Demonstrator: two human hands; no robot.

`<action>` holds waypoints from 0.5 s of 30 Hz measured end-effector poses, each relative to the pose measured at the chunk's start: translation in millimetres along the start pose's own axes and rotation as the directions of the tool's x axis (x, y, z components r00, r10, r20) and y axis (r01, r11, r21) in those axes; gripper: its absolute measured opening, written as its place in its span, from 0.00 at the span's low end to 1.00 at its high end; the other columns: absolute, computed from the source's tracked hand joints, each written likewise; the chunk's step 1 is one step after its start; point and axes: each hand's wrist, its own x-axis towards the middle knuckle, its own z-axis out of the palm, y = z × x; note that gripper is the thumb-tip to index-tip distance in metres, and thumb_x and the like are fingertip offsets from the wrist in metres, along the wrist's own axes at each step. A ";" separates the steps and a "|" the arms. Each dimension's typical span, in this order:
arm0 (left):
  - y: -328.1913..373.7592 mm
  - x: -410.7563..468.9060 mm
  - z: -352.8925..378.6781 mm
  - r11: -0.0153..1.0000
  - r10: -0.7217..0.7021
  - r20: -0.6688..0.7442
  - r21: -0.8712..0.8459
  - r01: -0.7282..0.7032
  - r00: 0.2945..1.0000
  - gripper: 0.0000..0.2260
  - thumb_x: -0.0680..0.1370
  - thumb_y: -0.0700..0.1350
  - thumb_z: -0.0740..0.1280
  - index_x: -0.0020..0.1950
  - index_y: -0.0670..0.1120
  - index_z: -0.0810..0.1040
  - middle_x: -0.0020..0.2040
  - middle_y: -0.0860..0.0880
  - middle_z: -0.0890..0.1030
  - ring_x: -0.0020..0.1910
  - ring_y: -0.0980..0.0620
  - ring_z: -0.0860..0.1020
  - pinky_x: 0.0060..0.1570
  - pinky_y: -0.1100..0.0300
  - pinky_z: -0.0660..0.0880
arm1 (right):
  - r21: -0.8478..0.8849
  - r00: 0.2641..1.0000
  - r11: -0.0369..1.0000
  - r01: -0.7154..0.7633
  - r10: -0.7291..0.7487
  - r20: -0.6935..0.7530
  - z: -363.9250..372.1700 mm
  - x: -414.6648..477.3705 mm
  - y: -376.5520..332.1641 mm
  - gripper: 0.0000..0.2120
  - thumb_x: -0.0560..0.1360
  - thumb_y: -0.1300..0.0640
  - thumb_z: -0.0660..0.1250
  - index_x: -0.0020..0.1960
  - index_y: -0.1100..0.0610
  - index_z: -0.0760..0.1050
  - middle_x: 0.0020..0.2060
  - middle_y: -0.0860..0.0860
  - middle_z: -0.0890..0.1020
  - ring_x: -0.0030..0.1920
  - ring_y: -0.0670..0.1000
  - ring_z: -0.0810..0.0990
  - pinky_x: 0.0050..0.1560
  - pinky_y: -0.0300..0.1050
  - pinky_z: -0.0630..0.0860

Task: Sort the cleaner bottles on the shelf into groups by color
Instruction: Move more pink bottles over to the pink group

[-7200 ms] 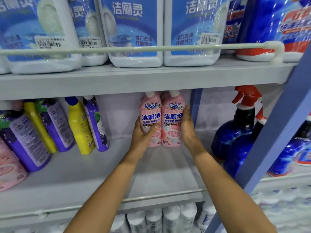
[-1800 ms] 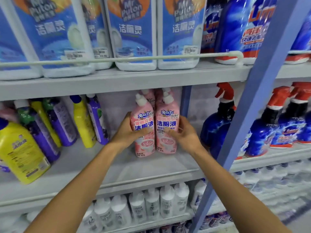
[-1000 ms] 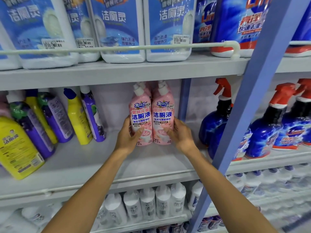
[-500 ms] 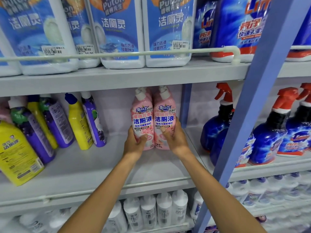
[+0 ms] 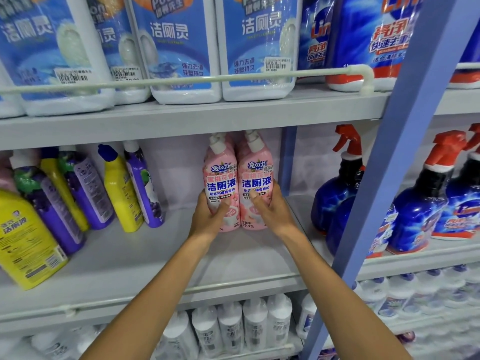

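Head view. On the middle shelf (image 5: 124, 258), at its right end just beside the rear post (image 5: 288, 162), the left pink bottle (image 5: 220, 175) and right pink bottle (image 5: 257, 172) stand upright, touching side by side.

The left hand (image 5: 207, 220) is wrapped low around the left one, thumb across the front. The right hand (image 5: 274, 213) holds the right one the same way.

Long axes vertical, caps up. Each bottle sits straight ahead of its own hand, so neither hand is better placed. More pink caps show behind the pair.

Same shelf, well apart to the left: yellow bottles (image 5: 122, 188) and purple bottles (image 5: 144, 185) lean mixed together, probably unsorted.

Upper shelf (image 5: 181, 120) holds white jugs (image 5: 181, 48). The neighbouring bay holds blue spray bottles (image 5: 340, 193).
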 end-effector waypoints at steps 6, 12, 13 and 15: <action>2.0 -2.6 1.9 1.000 -0.006 -0.012 -0.027 0.006 1.000 0.21 0.79 0.50 0.74 0.69 0.50 0.73 0.59 0.53 0.84 0.56 0.53 0.84 0.59 0.45 0.82 | -0.010 1.000 1.000 -0.005 0.005 -0.004 0.0 0.2 2.4 0.18 0.80 0.57 0.70 0.68 0.53 0.71 0.58 0.48 0.84 0.55 0.45 0.85 0.46 0.38 0.82; -3.5 -8.1 -0.8 0.999 -0.036 -0.037 0.010 0.036 0.999 0.27 0.70 0.61 0.76 0.66 0.52 0.77 0.58 0.54 0.85 0.56 0.52 0.84 0.59 0.45 0.82 | -0.036 0.998 0.999 -0.038 0.037 -0.042 -2.1 1.4 8.4 0.21 0.78 0.51 0.72 0.69 0.54 0.74 0.58 0.49 0.85 0.55 0.48 0.86 0.51 0.46 0.85; -4.8 -9.3 1.2 0.999 -0.032 -0.041 0.021 0.033 0.999 0.25 0.73 0.59 0.76 0.66 0.52 0.76 0.58 0.54 0.85 0.57 0.52 0.84 0.59 0.45 0.82 | -0.049 0.998 0.998 -0.044 0.041 -0.055 -1.4 0.8 10.0 0.21 0.78 0.51 0.72 0.69 0.54 0.74 0.57 0.49 0.85 0.54 0.47 0.86 0.49 0.43 0.84; -4.3 -11.0 4.9 0.999 -0.033 -0.057 0.030 0.035 0.998 0.21 0.77 0.51 0.75 0.68 0.51 0.75 0.60 0.54 0.84 0.58 0.51 0.83 0.59 0.48 0.81 | -0.065 0.995 0.996 -0.055 0.050 -0.084 0.4 -0.5 11.5 0.21 0.78 0.51 0.72 0.68 0.55 0.74 0.56 0.49 0.85 0.52 0.45 0.86 0.45 0.38 0.83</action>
